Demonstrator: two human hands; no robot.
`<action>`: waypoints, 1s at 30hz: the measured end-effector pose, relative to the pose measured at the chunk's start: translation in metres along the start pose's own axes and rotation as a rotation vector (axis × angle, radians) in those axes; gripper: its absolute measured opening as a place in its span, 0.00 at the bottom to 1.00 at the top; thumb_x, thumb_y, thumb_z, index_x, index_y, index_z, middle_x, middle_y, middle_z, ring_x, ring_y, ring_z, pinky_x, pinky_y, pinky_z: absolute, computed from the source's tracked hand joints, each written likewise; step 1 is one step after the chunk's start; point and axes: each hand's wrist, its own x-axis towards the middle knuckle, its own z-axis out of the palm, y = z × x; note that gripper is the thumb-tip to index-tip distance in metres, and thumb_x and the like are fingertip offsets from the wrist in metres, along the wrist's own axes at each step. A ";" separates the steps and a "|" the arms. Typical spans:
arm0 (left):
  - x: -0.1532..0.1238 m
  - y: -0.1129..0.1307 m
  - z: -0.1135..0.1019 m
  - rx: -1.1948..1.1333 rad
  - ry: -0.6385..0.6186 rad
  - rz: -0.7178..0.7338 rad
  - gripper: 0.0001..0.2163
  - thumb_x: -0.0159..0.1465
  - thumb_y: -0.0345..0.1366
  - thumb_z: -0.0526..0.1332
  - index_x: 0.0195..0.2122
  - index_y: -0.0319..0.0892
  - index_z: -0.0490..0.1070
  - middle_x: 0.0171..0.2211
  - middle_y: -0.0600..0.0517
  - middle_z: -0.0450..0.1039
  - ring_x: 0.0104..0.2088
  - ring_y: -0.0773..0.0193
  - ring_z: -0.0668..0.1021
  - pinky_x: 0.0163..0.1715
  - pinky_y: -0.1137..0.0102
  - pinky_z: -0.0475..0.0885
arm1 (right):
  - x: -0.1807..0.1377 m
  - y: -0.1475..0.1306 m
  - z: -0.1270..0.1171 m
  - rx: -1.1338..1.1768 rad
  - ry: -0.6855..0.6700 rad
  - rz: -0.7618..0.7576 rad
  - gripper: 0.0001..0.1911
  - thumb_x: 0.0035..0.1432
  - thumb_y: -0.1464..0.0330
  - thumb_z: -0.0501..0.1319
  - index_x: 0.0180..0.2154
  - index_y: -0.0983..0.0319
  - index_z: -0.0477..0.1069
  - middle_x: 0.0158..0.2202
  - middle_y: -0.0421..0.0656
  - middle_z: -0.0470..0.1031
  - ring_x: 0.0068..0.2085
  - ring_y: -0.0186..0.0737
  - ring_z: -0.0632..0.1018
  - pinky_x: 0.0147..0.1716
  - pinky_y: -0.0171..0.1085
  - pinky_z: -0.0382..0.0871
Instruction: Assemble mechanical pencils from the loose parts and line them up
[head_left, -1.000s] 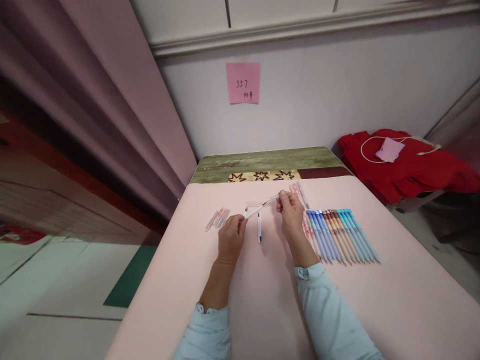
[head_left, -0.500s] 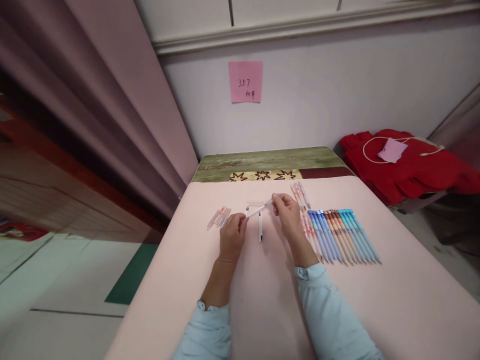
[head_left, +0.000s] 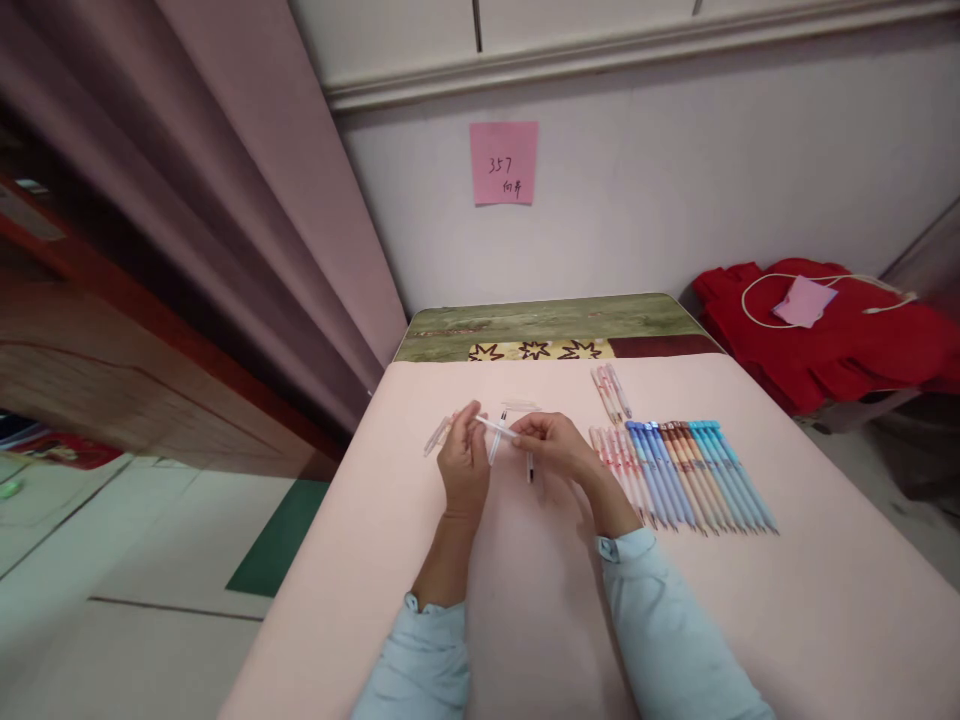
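Both hands meet over the middle of a pale pink table (head_left: 525,620). My left hand (head_left: 463,462) and my right hand (head_left: 553,445) pinch the two ends of a thin white pen part (head_left: 496,428) held between them. A second thin pen part (head_left: 530,467) with a dark tip lies on the table just below my right hand. A clear pen barrel (head_left: 517,407) lies just beyond the hands.
A row of several blue, brown and light-blue pens (head_left: 694,470) lies right of my right hand, with pink ones (head_left: 615,455) beside it and more pink pens (head_left: 613,388) farther back. Pale pen parts (head_left: 436,436) lie left. Red cloth (head_left: 825,330) sits at right.
My right hand has moved left and nearer to my left hand, so the white pen part between them now looks shorter. The camera view has shifted slightly.
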 end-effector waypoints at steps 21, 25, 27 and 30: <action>0.007 -0.009 -0.015 0.916 -0.116 -0.169 0.07 0.61 0.38 0.60 0.36 0.43 0.74 0.42 0.43 0.73 0.47 0.47 0.71 0.46 0.55 0.62 | 0.011 0.002 -0.010 0.330 0.570 -0.176 0.20 0.41 0.61 0.73 0.36 0.62 0.74 0.30 0.40 0.77 0.31 0.35 0.75 0.37 0.37 0.69; 0.005 -0.008 -0.013 0.914 -0.154 -0.141 0.05 0.62 0.37 0.60 0.35 0.44 0.74 0.42 0.43 0.74 0.47 0.48 0.71 0.46 0.56 0.62 | 0.011 0.003 -0.011 0.337 0.569 -0.177 0.19 0.41 0.62 0.74 0.35 0.62 0.74 0.30 0.40 0.77 0.31 0.34 0.75 0.36 0.36 0.68; 0.003 -0.008 -0.012 0.909 -0.172 -0.124 0.05 0.62 0.36 0.59 0.35 0.44 0.73 0.40 0.44 0.76 0.46 0.48 0.72 0.45 0.56 0.62 | 0.012 0.004 -0.011 0.332 0.573 -0.172 0.20 0.41 0.61 0.73 0.36 0.63 0.74 0.30 0.40 0.77 0.31 0.34 0.74 0.35 0.35 0.67; 0.003 -0.006 -0.012 0.903 -0.192 -0.108 0.05 0.62 0.34 0.57 0.34 0.44 0.72 0.38 0.44 0.78 0.46 0.47 0.73 0.45 0.56 0.62 | 0.012 0.006 -0.012 0.312 0.584 -0.162 0.20 0.42 0.60 0.73 0.36 0.62 0.75 0.29 0.40 0.77 0.30 0.34 0.73 0.34 0.35 0.67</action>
